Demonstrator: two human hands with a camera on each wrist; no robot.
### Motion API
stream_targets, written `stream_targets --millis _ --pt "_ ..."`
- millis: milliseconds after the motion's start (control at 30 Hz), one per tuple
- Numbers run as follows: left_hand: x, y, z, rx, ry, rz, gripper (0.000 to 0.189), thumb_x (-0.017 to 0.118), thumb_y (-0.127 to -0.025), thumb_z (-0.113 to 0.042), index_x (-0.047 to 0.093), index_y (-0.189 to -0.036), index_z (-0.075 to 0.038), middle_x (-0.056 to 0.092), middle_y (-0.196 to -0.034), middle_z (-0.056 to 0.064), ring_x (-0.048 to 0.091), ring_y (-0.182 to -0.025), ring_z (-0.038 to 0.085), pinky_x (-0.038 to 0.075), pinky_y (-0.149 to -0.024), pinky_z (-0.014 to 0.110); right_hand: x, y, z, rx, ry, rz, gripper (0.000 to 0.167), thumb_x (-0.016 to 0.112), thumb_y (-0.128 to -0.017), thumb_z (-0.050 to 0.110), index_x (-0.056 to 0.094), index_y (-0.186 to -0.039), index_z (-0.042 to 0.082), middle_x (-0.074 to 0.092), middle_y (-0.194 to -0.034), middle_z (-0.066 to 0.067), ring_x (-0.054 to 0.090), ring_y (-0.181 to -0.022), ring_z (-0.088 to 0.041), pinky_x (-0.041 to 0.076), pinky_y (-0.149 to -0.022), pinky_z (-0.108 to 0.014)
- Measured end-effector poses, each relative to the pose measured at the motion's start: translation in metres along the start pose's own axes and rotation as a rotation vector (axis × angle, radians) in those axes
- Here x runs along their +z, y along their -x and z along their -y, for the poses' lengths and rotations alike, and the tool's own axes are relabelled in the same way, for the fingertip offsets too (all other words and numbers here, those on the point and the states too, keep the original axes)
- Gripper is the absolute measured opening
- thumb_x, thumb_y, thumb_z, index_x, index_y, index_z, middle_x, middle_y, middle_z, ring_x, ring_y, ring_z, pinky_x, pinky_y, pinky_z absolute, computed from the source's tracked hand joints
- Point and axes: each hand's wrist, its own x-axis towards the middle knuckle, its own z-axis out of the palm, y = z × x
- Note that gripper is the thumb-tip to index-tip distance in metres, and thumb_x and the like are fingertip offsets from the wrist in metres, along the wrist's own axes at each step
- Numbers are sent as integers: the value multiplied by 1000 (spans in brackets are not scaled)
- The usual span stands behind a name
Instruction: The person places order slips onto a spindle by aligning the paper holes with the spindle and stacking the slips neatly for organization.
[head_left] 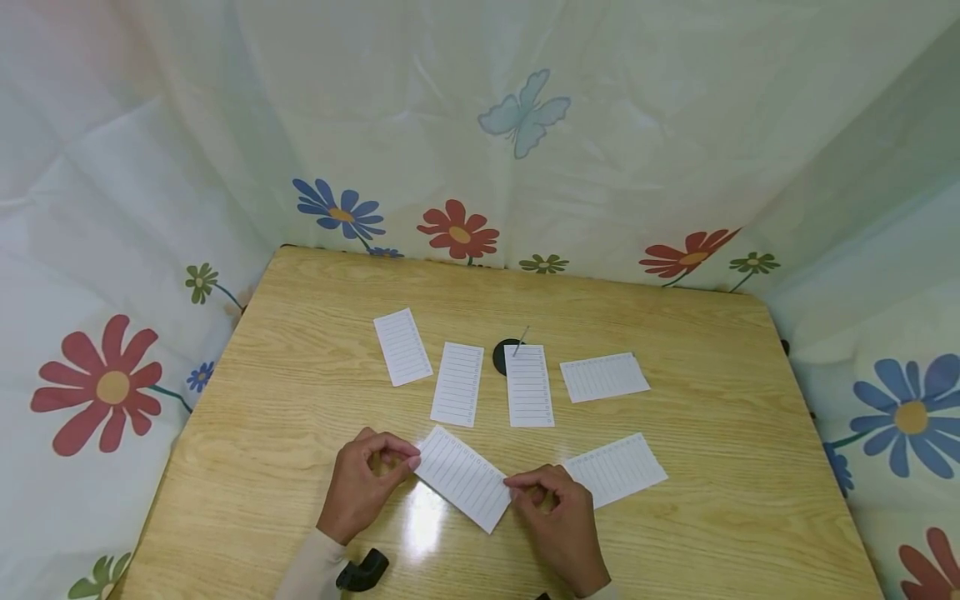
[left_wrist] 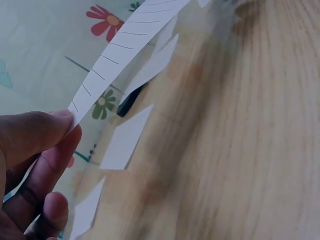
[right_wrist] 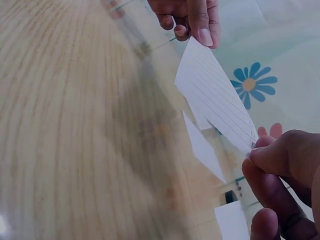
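Observation:
Between my two hands a white lined paper slip [head_left: 465,482] with a row of small boxes along one edge is held slanted above the table. My left hand [head_left: 366,482] pinches its left end between thumb and index finger. At the opposite end, the thumb and index finger of my right hand [head_left: 558,521] pinch the edge. The right wrist view shows both hands on this slip [right_wrist: 212,92], raised off the wood. A similar slip [head_left: 618,469] lies beside my right hand, partly hidden behind it.
Several more lined slips lie farther back: two on the left [head_left: 402,347], one [head_left: 604,377] on the right, and one [head_left: 529,392] overlapping a black round base [head_left: 500,358] with a thin rod [head_left: 522,337]. A flowered curtain [head_left: 457,229] surrounds the wooden table [head_left: 720,433].

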Motion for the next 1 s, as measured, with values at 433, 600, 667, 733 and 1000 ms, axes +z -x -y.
stream_targets --millis 433,600,667,733,1000 --pt "-1 -13 -13 44 -25 29 14 88 -88 -24 80 -90 -34 65 -88 -10 55 -84 27 46 -75 31 -7 -3 5 -17 -5 -42 37 83 -82 -10 83 -90 27 73 -81 10 54 -71 -17 43 -60 -28" --pt "-1 -17 -18 57 -26 44 14 88 -89 -24 80 -91 -35 62 -86 -8 56 -85 29 45 -73 29 -10 -4 7 -23 -4 -54 37 83 -83 -10 83 -90 26 72 -80 9 54 -70 -17 43 -59 -28" --pt "-1 -18 -19 63 -30 48 14 88 -89 -24 80 -90 -35 62 -87 -8 56 -85 28 46 -73 30 -11 -4 8 -20 -3 -60 37 83 -83 -10 83 -90 26 72 -81 10 54 -70 -16 43 -59 -28" --pt "-1 -20 -21 73 -37 50 13 88 -89 -24 80 -91 -35 63 -87 -8 56 -84 27 46 -73 30 -13 -5 9 -15 -5 -66 37 83 -83 -9 83 -89 27 72 -81 10 55 -70 -15 43 -59 -27" --pt "-1 -30 -31 121 -55 64 14 89 -88 -24 80 -91 -35 73 -96 -15 57 -84 24 47 -75 35 -18 -7 11 13 -10 -80 34 83 -85 -7 83 -90 27 72 -84 8 55 -72 -15 44 -60 -26"
